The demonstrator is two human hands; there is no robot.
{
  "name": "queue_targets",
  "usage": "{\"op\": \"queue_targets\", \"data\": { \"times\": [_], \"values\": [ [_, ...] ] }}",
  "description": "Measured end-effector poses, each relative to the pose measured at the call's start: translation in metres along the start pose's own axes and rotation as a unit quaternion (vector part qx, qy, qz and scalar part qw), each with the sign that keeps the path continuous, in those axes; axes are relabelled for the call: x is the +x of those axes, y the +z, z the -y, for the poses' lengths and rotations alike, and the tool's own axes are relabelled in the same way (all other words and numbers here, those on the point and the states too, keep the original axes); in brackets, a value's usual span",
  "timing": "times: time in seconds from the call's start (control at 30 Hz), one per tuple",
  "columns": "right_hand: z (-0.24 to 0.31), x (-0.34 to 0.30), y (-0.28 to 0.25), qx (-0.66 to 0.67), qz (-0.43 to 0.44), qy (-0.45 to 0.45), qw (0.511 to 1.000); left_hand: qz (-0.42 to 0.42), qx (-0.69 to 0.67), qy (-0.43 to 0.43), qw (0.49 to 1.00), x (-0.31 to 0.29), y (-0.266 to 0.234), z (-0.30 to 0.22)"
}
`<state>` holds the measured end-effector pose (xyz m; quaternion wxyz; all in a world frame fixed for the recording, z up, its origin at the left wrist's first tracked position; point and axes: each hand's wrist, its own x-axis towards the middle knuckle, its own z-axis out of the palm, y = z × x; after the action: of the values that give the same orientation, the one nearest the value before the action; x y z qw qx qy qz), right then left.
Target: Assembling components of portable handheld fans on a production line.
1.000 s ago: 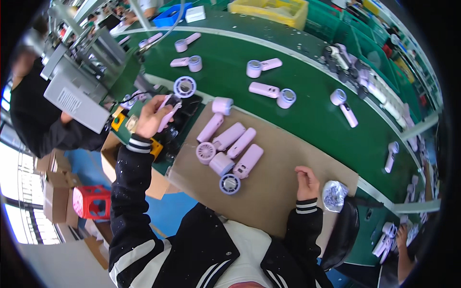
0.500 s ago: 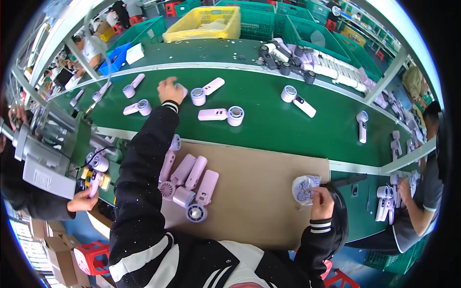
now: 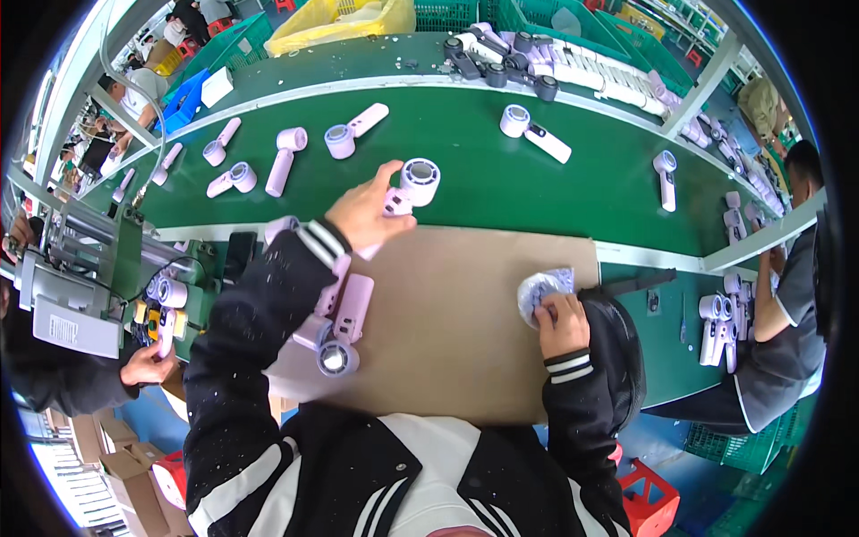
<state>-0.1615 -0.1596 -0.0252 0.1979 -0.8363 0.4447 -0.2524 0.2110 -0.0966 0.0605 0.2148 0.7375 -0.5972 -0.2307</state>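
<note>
Green table (image 3: 474, 192) spans my view; the brown sheet (image 3: 452, 367) lies along its near side, with other lilac fans (image 3: 355, 309) grouped below my left forearm. Yellow bin (image 3: 335, 36) at the far side holds pale, film-like material; blue bin (image 3: 185, 100) to its left, contents not readable. Held fan (image 3: 420, 182): in my left grip (image 3: 391, 204), fingers and thumb wrapped round the handle, over the sheet's far edge. Its long axis slants from lower left to upper right, head at the far end, just beyond the fingertips. My right grip (image 3: 544, 311) is well apart, to the right and nearer my body, fingers touching the clear bag (image 3: 534, 288); cannot tell whether it pinches anything. Inside the bag: small purplish pieces, too fine to identify.
</note>
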Motion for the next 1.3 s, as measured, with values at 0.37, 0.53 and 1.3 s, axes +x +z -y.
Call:
{"op": "queue_targets", "data": {
  "times": [0.37,0.53,1.3],
  "values": [
    [0.027,-0.004,0.014,0.343,-0.027,-0.047,0.938,-0.206,-0.021,-0.084,0.975,-0.110,0.174,-0.081],
    [0.041,-0.010,0.029,0.408,-0.005,-0.015,0.913,-0.355,-0.028,0.112,0.928,-0.157,0.077,-0.067],
    [0.093,-0.027,0.050,0.215,0.026,-0.111,0.970,-0.389,0.083,-0.037,0.917,-0.229,-0.035,0.028]
  ]
}}
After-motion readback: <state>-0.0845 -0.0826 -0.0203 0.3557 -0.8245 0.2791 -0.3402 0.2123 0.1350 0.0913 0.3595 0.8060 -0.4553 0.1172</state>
